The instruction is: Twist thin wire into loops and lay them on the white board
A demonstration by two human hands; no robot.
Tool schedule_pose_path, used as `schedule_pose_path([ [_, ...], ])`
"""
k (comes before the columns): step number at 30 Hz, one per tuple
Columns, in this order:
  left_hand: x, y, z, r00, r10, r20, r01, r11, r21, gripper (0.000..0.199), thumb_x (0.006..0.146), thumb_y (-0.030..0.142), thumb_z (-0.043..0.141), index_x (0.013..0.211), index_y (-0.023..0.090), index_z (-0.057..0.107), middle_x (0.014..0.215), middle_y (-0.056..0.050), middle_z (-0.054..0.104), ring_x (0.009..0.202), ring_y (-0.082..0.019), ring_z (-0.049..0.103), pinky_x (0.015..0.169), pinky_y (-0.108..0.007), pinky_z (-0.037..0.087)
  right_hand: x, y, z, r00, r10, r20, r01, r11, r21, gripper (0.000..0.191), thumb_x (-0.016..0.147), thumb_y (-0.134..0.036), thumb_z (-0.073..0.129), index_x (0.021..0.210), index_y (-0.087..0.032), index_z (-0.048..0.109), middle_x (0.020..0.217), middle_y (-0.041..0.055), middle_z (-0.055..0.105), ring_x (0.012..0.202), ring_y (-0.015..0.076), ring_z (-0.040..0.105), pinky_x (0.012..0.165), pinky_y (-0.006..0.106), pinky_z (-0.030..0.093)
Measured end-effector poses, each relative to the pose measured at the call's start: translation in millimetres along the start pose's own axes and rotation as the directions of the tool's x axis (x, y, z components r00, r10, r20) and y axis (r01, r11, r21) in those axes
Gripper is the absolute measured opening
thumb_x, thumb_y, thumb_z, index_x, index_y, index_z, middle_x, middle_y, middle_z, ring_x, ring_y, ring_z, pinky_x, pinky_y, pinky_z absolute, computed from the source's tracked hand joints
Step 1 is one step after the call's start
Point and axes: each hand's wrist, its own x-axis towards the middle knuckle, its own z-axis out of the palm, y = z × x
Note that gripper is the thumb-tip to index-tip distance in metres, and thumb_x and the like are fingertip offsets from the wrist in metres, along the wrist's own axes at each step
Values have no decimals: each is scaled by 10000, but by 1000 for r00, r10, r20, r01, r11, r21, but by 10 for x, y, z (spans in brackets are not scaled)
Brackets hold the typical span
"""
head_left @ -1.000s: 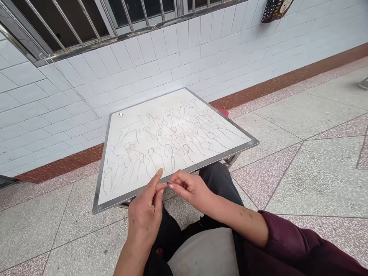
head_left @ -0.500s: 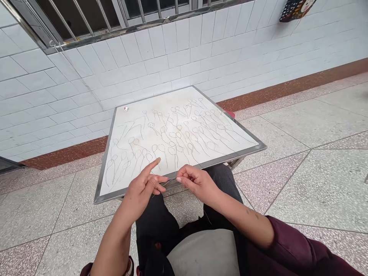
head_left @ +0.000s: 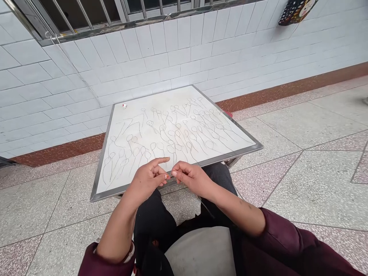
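Observation:
Above the table's near edge, my right hand [head_left: 192, 178] is closed, with thumb and index finger pinching a thin wire [head_left: 171, 176]. My left hand [head_left: 146, 181] meets it from the left, thumb pressed to the curled fingers on the same wire while the index finger points out to the right. Only a short bit of wire shows between the fingertips, and a faint loose tail hangs below my right hand. On the white tabletop [head_left: 161, 96] lie many similar thin wires, several with a round loop [head_left: 209, 145] at one end and long loose legs.
The table's grey metal rim [head_left: 244, 149] lies just before my knees. A small red and white object [head_left: 124, 106] sits at the far left corner. Behind stands a white tiled wall [head_left: 155, 73] with a barred window; a patterned bag [head_left: 297, 11] hangs at right.
My left thumb has closed against the fingers at the wire, where the fingers were more spread before. The right hand has shifted slightly left, still pinching. The view has moved a little.

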Motion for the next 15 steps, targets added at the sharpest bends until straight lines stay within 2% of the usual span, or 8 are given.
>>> schedule_pose_path([
  [3, 27, -10, -22, 999, -29, -16, 30, 1000, 8, 554, 754, 301, 685, 1286, 178, 587, 730, 4, 685, 667, -162, 645, 680, -332, 547, 39, 32, -71, 993, 33, 110, -49, 988, 145, 361, 1006, -472, 407, 1001, -191, 634, 801, 17, 654, 602, 100, 490, 522, 213, 369],
  [6, 34, -13, -49, 999, -44, -9, 44, 999, 19, 569, 743, 307, 692, 1288, 185, 584, 723, 9, 683, 652, -161, 640, 672, -332, 546, 60, 75, -120, 988, 75, 138, -105, 970, 219, 369, 993, -489, 441, 1085, -187, 631, 845, 35, 676, 615, 100, 506, 491, 196, 355],
  [11, 42, 2, -30, 999, -42, -19, 42, 999, 18, 571, 730, 321, 703, 1272, 174, 599, 720, 5, 691, 649, -164, 646, 669, -327, 545, 62, 96, -111, 974, 163, 157, -188, 968, 163, 251, 911, -427, 608, 1021, -205, 649, 796, 1, 683, 559, 82, 468, 488, 192, 331],
  [15, 61, 15, -1, 999, -39, -27, 40, 999, 37, 552, 740, 323, 687, 1266, 178, 606, 769, -19, 720, 672, -173, 653, 678, -333, 546, 54, 108, -66, 986, 138, 92, -143, 988, 58, 157, 909, -341, 599, 957, -205, 661, 749, -21, 683, 537, 78, 432, 517, 203, 328],
])
